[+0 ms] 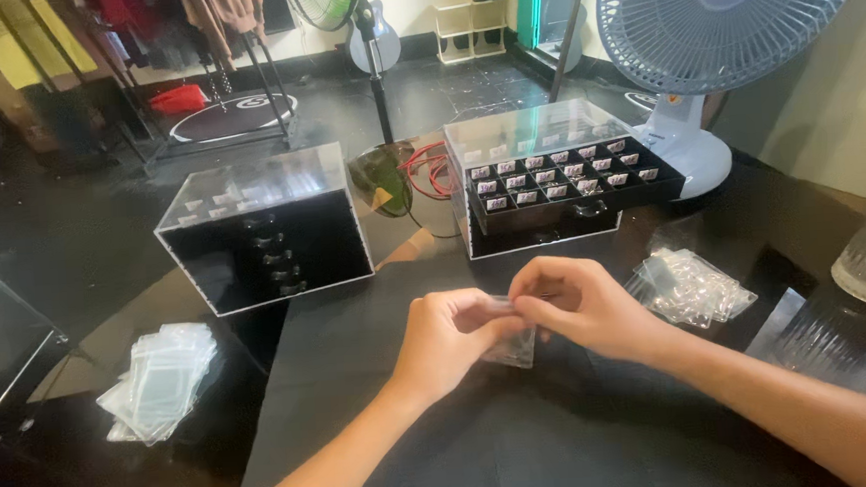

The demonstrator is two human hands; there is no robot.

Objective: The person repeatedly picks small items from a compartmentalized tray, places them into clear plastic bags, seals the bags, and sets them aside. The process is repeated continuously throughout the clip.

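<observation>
Left hand pinching small clear bag | right hand gripping same bag | over black table

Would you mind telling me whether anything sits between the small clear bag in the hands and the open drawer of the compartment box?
Nothing visible does. Both the left hand and right hand pinch the bag, and the dark table between it and the drawer is bare.

A single head-worn camera looks down and forward, close over the dark table, toward the room beyond.
</observation>
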